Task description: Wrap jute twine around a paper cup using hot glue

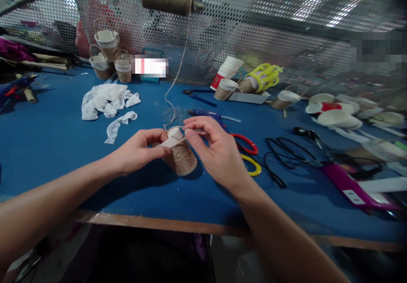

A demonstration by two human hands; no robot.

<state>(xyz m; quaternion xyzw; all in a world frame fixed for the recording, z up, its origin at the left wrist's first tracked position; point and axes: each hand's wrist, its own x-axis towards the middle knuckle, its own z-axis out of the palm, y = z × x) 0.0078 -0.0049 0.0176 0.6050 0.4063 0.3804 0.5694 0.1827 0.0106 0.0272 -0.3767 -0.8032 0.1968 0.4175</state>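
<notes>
Near the middle of the blue table, my left hand (143, 149) grips a small paper cup (183, 159) by its white top part, thumb in front. Brown twine wraps the lower part of the cup, which is tilted. My right hand (216, 149) is on the cup's other side, fingers curled and thumb pressed near them, pinching the twine (169, 89) beside the cup's upper end. That twine runs down from a large spool (167, 0) on a rod above. The ends of the right fingers are partly hidden.
White lace (103, 98) lies at left, before several finished twine cups (108, 43). A blue glue gun (206, 115), pliers (200, 98) and scissors (251, 164) with red and yellow handles lie near my right hand. Farther right are cables (282, 156) and a purple power strip (345, 183).
</notes>
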